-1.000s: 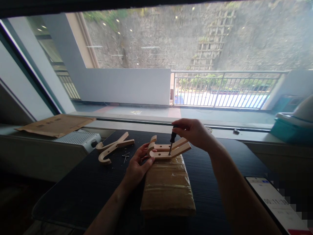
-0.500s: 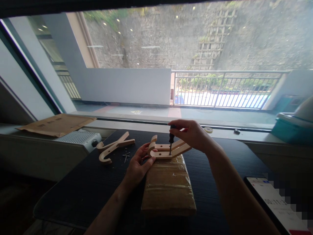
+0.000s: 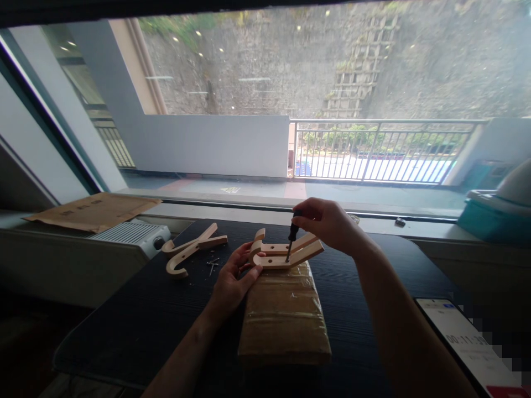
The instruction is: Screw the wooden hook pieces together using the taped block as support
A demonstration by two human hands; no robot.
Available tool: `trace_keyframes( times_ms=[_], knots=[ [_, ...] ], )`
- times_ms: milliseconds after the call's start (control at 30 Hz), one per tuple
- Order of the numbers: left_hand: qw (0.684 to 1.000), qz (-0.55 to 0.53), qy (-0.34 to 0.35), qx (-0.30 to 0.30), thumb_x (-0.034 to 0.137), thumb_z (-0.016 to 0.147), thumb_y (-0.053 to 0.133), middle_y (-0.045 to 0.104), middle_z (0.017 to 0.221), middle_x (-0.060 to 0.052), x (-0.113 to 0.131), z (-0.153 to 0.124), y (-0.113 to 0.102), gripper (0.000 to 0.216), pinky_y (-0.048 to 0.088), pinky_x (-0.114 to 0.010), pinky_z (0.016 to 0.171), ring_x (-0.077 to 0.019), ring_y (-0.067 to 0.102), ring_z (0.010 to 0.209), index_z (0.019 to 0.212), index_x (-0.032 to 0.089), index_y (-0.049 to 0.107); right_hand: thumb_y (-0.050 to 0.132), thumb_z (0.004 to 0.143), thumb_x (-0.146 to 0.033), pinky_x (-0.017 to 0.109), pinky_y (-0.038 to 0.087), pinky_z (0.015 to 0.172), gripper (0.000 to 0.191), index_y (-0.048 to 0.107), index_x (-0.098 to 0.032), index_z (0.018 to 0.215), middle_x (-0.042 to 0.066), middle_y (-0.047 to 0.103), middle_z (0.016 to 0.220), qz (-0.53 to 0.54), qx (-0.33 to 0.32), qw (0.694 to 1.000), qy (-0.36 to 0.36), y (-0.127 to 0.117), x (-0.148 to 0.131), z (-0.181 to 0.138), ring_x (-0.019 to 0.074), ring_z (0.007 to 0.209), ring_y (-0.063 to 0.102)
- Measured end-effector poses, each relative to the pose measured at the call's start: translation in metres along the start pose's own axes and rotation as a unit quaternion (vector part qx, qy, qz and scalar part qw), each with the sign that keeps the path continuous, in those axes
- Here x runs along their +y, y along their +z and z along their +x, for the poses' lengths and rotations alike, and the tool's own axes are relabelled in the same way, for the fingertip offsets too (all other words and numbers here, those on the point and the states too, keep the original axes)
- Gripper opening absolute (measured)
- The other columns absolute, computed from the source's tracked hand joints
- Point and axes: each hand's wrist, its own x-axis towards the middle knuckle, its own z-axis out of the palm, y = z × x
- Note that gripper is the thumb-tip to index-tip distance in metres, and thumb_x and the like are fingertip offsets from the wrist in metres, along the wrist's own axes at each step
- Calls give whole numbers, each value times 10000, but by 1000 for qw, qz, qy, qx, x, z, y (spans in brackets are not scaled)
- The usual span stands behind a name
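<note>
My right hand (image 3: 319, 221) is closed around the black handle of a screwdriver (image 3: 293, 229). Its shaft leans slightly, with the tip at a hole in the nearer of two curved wooden hooks (image 3: 305, 254). These pale hooks lie side by side on a brown box wrapped in clear tape (image 3: 286, 320). My left hand (image 3: 238, 276) grips the curled left end of the hooks, thumb in front and fingers behind. Whether a screw sits under the tip is too small to tell.
Left on the dark table (image 3: 136, 315) lie two more wooden hooks (image 3: 191, 251) and several loose screws (image 3: 212, 266). A phone (image 3: 456, 337) showing a timer is at the right. Behind are a brown paper envelope (image 3: 95, 210), a white heater (image 3: 133, 232) and a teal box (image 3: 481, 215).
My right hand has shifted slightly to the right at the top, so the screwdriver tilts more. The tip stays at the same hole, and my left hand keeps its hold.
</note>
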Motion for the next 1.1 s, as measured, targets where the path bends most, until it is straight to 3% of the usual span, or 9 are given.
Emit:
trace_keyframes(
  times_ms=[167,500,733,900,1100],
  knots=[
    [1000,11,9,-7,363,689,713,649,1148,-126,0,0,0,630,407,-440,968,-287,588,1084,1242,180,473,614,773,-366,277,439,567,288,663,-194,999,7,628,707,-41,16,999,-9,4,-4,1,114,614,537],
    [1000,1,5,-7,380,673,723,641,1163,-124,-3,2,-1,644,437,-428,934,-284,598,1067,1237,184,480,563,785,-240,305,511,738,293,673,-195,1053,45,685,933,16,-15,999,-39,6,-8,-1,154,823,619],
    [1000,5,1,-2,370,680,715,642,1159,-126,-2,1,-1,629,435,-431,934,-291,592,1073,1231,181,478,595,782,-321,308,492,625,304,659,-168,1037,45,678,801,-17,-4,1000,-7,-1,-1,-1,147,690,598],
    [1000,9,11,-5,367,703,702,642,1156,-126,-4,1,-2,607,415,-438,956,-292,589,1083,1234,185,471,599,781,-353,323,493,631,315,665,-169,1028,48,680,790,-59,6,998,8,-4,-2,-2,159,686,604],
    [1000,12,10,-8,361,706,698,645,1152,-117,-3,0,-2,602,407,-438,965,-290,586,1085,1237,188,473,549,803,-237,316,516,772,300,664,-173,1073,64,695,987,3,-20,1000,-21,-3,-6,-3,167,863,639]
  ],
)
